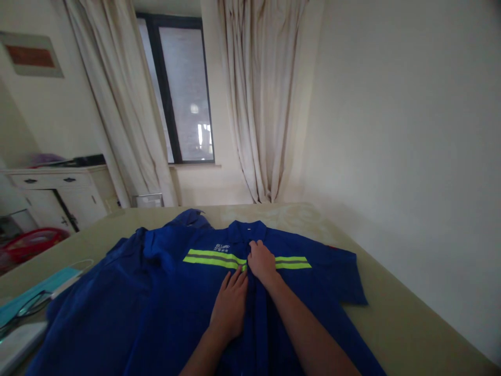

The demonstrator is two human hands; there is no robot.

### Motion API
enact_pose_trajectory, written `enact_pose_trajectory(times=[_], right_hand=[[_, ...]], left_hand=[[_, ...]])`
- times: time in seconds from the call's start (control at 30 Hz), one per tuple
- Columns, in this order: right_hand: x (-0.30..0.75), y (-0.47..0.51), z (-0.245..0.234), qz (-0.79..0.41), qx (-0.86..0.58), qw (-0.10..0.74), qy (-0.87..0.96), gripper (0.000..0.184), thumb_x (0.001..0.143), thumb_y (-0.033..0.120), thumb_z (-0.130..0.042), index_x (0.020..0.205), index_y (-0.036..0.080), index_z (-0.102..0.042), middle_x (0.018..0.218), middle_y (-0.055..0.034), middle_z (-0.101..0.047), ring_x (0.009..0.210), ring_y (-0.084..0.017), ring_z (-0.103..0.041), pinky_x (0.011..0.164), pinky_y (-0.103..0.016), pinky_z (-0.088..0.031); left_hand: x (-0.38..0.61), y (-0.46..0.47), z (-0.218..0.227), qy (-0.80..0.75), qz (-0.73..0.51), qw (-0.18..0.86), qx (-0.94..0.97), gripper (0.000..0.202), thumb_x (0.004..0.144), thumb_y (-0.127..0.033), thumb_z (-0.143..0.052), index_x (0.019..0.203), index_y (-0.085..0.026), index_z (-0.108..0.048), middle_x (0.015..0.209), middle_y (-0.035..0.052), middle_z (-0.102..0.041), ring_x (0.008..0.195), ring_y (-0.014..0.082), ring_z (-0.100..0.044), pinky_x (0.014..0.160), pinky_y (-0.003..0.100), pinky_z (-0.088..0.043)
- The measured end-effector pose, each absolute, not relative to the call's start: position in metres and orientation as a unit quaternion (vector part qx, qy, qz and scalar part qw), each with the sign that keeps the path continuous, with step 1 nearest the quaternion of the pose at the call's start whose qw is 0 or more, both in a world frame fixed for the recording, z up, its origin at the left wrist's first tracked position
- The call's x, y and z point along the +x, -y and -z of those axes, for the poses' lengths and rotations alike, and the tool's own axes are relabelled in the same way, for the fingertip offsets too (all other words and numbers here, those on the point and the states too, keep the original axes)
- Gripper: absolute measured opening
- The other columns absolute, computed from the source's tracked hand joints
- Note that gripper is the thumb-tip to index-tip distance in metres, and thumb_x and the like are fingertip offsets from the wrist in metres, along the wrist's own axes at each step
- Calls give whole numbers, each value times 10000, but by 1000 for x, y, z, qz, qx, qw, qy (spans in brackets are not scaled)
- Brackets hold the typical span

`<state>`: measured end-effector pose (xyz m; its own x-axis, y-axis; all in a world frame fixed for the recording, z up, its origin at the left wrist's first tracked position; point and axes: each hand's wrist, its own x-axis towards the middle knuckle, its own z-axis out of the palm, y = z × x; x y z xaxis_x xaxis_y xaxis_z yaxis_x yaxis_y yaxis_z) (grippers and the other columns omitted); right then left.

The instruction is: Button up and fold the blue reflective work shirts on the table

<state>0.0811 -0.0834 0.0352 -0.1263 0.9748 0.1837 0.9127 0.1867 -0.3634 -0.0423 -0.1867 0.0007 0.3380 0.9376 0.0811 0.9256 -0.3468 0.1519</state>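
A blue work jacket (309,303) with yellow-green reflective strips and white lettering on its chest lies spread front side up, its collar (258,228) at the far end. My left hand (230,302) rests on the jacket left of the front placket, fingers stretched out across the reflective strip. Just beyond it, my right hand (263,261) has its fingers bent and pinched at the front opening below the collar. The exact bit of cloth between those fingertips is hidden.
More blue cloth (105,292) lies bunched at the left on the pale table (289,211). A light blue face mask (58,279), glasses (33,305) and a white object (23,342) sit by the left edge. A wall (410,156) borders the right side.
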Motion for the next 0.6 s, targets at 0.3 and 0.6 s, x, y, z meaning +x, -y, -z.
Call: enact_pose_trajectory(times=[0.3, 0.6], right_hand=[[86, 71, -12, -96, -612, 246, 745, 242, 995, 250, -491, 1137, 247, -687, 1167, -47, -634, 995, -172, -672, 770, -246, -473], [86, 66, -6, -104, -625, 254, 731, 220, 986, 238, -504, 1110, 271, -682, 1120, -26, -649, 926, -174, -690, 694, -255, -455]], left_hand=[[-28, 136, -21, -685, -205, 68, 696, 359, 1037, -231, -310, 1107, -224, -662, 1096, 76, -745, 1063, 214, -670, 925, 333, -461], [-27, 60, -16, -705, -262, 99, 651, 230, 983, -250, -492, 1096, -250, -692, 1165, 48, -690, 1032, 205, -673, 868, 300, -454]])
